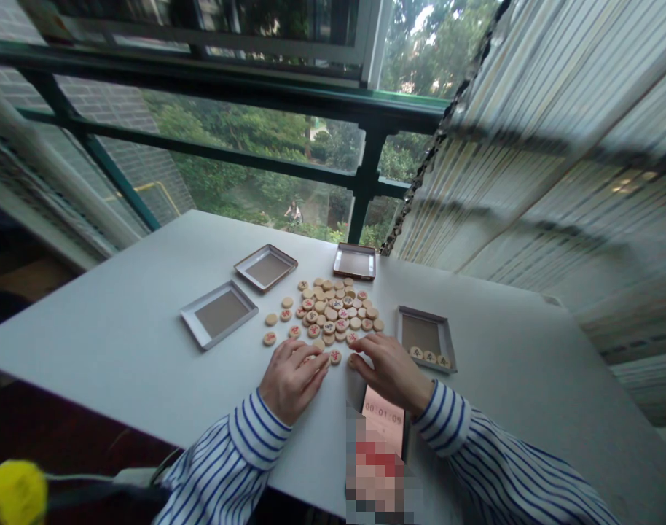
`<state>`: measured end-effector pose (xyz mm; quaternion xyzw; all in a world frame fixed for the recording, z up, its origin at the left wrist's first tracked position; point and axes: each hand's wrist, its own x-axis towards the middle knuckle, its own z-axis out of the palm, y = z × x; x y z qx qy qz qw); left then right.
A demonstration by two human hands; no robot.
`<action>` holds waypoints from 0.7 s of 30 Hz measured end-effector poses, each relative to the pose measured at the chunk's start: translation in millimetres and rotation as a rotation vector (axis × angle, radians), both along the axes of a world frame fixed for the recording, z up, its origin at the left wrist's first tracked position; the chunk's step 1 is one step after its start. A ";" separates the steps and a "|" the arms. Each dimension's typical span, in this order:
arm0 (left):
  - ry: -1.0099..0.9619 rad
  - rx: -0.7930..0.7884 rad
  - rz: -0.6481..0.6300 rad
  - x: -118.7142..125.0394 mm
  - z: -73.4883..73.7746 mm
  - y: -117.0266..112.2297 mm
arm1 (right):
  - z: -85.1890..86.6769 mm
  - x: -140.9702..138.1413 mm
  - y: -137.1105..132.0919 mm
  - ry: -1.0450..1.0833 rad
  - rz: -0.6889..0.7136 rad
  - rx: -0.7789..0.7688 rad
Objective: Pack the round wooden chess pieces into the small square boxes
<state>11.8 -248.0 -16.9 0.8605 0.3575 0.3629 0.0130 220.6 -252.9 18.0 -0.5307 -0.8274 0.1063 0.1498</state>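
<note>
Several round wooden game pieces (333, 310) with red or dark marks lie in a loose heap on the white table (119, 343). My left hand (292, 379) rests palm down at the heap's near edge, fingers curled over a piece or two. My right hand (390, 368) lies beside it, fingertips touching pieces at the near edge. Between my wrists lies a phone (385, 423) showing a running timer. Both sleeves are blue-and-white striped.
Four shallow square trays ring the heap: one at the left (194, 321), one at the back left (245, 262), one at the back (355, 251), and one at the right (447, 343) holding three pieces. A window and striped curtain stand behind the table.
</note>
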 end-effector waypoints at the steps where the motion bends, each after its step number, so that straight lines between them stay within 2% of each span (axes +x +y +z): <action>1: -0.027 -0.006 -0.013 -0.6 1.3 -0.1 | 0.1 -0.2 0.1 0.004 0.001 0.004; 5: -0.157 -0.077 -0.041 -0.9 5.2 -1.5 | 1.2 -1.0 -0.3 0.025 0.011 0.017; 9: -0.326 -0.227 -0.011 1.4 6.1 -4.4 | 2.2 -1.7 -1.4 0.050 0.022 0.025; 12: -0.459 -0.443 0.019 3.1 6.4 -6.5 | 3.0 -2.3 -1.9 0.074 0.041 0.031; 18: -0.778 -0.992 0.132 5.5 5.5 -6.7 | 8.3 -5.7 -3.5 0.124 0.062 0.058; 21: -0.908 -1.144 0.144 5.9 4.7 -5.4 | 11.2 -8.5 -4.4 0.147 0.082 0.073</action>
